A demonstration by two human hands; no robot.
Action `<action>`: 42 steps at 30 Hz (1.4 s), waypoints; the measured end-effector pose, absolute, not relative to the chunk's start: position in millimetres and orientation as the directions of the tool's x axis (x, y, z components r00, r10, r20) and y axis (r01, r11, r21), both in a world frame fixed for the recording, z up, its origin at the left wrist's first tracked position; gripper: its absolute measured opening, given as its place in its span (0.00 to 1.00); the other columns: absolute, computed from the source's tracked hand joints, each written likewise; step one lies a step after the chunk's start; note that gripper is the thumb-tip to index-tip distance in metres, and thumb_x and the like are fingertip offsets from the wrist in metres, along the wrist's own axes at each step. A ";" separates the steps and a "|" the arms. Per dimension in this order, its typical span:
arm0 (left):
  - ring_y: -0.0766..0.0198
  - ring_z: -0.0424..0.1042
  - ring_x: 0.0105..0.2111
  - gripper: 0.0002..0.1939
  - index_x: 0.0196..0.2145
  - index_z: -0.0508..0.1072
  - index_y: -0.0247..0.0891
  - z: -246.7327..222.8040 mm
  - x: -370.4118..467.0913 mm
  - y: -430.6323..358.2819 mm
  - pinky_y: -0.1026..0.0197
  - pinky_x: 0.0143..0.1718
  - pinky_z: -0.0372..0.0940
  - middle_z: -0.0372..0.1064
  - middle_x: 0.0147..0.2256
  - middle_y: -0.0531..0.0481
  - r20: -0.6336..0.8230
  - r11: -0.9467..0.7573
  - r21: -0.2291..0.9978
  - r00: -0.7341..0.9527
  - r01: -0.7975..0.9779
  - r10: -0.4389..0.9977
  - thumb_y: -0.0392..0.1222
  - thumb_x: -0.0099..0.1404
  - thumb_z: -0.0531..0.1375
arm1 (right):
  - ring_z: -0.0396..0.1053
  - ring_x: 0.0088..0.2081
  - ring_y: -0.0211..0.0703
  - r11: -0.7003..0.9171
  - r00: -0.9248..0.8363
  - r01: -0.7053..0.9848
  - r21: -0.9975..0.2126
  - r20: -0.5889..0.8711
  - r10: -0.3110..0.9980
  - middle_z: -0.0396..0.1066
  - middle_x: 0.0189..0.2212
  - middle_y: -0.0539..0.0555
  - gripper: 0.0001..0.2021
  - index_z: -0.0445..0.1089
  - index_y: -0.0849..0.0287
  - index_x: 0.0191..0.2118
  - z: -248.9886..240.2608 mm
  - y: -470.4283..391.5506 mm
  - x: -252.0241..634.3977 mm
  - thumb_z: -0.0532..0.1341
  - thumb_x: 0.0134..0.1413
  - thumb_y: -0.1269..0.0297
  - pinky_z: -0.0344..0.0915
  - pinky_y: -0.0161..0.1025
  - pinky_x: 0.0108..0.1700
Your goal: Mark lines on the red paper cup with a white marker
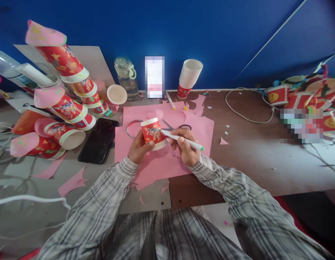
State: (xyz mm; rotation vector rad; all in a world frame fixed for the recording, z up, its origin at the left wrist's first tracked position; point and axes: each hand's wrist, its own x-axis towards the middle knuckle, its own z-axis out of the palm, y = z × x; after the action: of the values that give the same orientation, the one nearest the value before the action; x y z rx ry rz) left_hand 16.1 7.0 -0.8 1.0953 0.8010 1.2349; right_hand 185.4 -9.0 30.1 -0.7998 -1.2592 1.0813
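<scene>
A red patterned paper cup (152, 133) with white rims is tilted in my left hand (139, 148), whose fingers wrap its lower left side. Pinched in my right hand (187, 146) is a white marker (193, 143) with a green end; its other end points at the cup's right side. Under both hands lies pink paper (200, 131) with cut edges. Scissors (170, 127) rest on that paper behind the cup, partly hidden by the cup and my right hand. Another white marker (170, 100) with a yellow end lies at the paper's back edge.
Stacked red cups with pink cone tops (63, 63) stand and lie at the left, beside a black phone (98, 141). A water bottle (126, 79), a lit screen (155, 77) and nested cups (189, 77) line the back. Cup crafts (300, 99) and a cable (247, 117) are at the right.
</scene>
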 end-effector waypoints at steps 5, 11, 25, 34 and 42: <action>0.52 0.68 0.45 0.31 0.47 0.63 0.38 -2.1 15.5 7.3 0.50 0.48 0.64 0.67 0.45 0.43 0.078 -0.012 0.947 0.192 -0.321 0.978 0.53 0.50 0.65 | 0.59 0.21 0.38 0.342 0.006 -0.196 -0.919 0.348 0.938 0.65 0.24 0.52 0.16 0.66 0.59 0.39 31.1 -10.0 183.9 0.54 0.53 0.51 0.58 0.39 0.23; 0.53 0.68 0.43 0.30 0.47 0.63 0.37 -2.0 16.5 6.9 0.52 0.45 0.65 0.68 0.43 0.42 0.093 -0.029 0.947 0.186 -0.320 0.978 0.52 0.49 0.66 | 0.60 0.21 0.38 0.337 -0.021 -0.188 -0.922 0.347 0.938 0.65 0.24 0.52 0.15 0.66 0.59 0.39 32.9 -9.9 184.3 0.55 0.53 0.52 0.59 0.39 0.25; 0.56 0.68 0.41 0.30 0.46 0.63 0.36 1.6 17.4 6.5 0.55 0.44 0.65 0.68 0.42 0.43 0.109 -0.045 0.948 0.189 -0.315 0.976 0.52 0.49 0.66 | 0.60 0.22 0.38 0.346 -0.045 -0.137 -0.928 0.355 0.934 0.66 0.25 0.52 0.14 0.65 0.59 0.40 33.7 -10.6 185.9 0.54 0.55 0.54 0.60 0.40 0.26; 0.52 0.67 0.45 0.30 0.48 0.63 0.39 -0.1 16.1 7.2 0.50 0.48 0.64 0.67 0.45 0.43 0.072 -0.006 0.943 0.187 -0.334 0.980 0.52 0.50 0.65 | 0.60 0.21 0.39 0.340 -0.002 -0.209 -0.917 0.348 0.938 0.66 0.23 0.52 0.15 0.66 0.58 0.38 30.8 -9.2 185.4 0.54 0.53 0.52 0.58 0.39 0.23; 0.52 0.66 0.47 0.31 0.47 0.63 0.39 -0.5 17.1 8.3 0.50 0.50 0.63 0.66 0.47 0.43 0.047 0.015 0.928 0.158 -0.373 0.986 0.53 0.48 0.66 | 0.61 0.20 0.38 0.307 0.030 -0.245 -0.920 0.310 0.950 0.67 0.24 0.52 0.15 0.66 0.58 0.38 28.3 -4.2 184.5 0.54 0.53 0.52 0.58 0.38 0.23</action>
State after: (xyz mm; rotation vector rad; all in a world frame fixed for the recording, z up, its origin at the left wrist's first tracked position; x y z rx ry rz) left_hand 17.1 8.3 -0.5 1.0099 0.8017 1.2571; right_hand 184.5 -4.2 28.3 -0.7943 -1.1656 1.0900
